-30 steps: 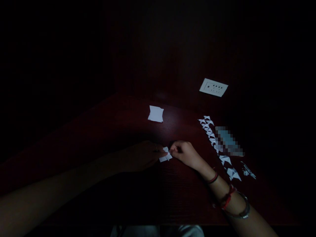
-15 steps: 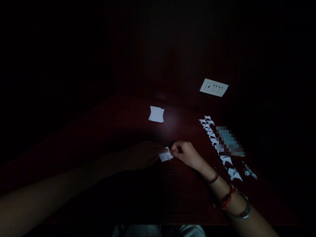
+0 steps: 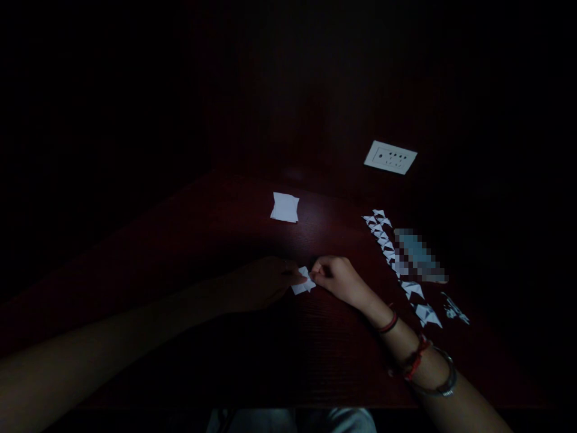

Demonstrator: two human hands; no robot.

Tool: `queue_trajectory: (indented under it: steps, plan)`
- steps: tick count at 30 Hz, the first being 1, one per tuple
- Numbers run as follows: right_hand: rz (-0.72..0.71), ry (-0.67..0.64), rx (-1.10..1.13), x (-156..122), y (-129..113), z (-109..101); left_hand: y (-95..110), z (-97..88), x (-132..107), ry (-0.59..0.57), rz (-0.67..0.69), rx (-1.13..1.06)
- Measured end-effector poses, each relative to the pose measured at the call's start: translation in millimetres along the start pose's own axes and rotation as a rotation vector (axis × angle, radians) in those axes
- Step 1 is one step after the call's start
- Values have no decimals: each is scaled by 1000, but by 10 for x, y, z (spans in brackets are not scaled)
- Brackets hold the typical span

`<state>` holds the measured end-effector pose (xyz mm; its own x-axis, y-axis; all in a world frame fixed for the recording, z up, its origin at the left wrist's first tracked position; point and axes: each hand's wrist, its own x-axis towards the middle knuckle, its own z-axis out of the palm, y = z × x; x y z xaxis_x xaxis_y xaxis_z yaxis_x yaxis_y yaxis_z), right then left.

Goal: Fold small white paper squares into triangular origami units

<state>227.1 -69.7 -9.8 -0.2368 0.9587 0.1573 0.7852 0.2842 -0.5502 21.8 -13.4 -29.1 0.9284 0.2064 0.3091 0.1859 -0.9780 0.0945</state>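
The scene is very dark. A small white folded paper piece (image 3: pixel 303 282) lies on the dark red table (image 3: pixel 225 228), held between both hands. My left hand (image 3: pixel 259 282), in deep shadow, pinches its left edge with closed fingers. My right hand (image 3: pixel 338 279), with bracelets on the wrist, pinches its right edge with curled fingers. The hands almost touch over the paper.
A stack of white square paper sheets (image 3: pixel 285 207) sits further back on the table. To the right runs a row of several folded white paper triangles (image 3: pixel 390 246), beside a blurred bluish object (image 3: pixel 419 255). A white wall socket plate (image 3: pixel 390 157) is on the dark wall behind.
Both hands stay pinched on the small paper with only slight finger shifts; the paper has barely moved.
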Motion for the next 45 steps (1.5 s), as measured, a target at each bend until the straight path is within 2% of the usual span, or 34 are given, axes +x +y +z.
queue_trajectory:
  steps: [6,9,13,17,27,38,45]
  plan:
    - [-41,45,-60,-33,16,-13,-13,37,19,-16,-26,-66]
    - [-132,86,-120,-79,17,-95,-26,46,13,-10,-33,-90]
    - [-308,-63,-259,-143,-12,-208,-14,0,10,-31,-36,-75]
    - [-367,-160,-384,-169,-24,-227,14,-60,28,-68,-40,-40]
    - [-401,-184,-531,-164,-17,-236,-13,-73,48,-48,17,-40]
    - [-351,-155,-425,-202,1,-293,0,-97,13,-65,-22,-43]
    - [-382,-215,-412,-181,-37,-250,-57,-112,1,-48,26,-120]
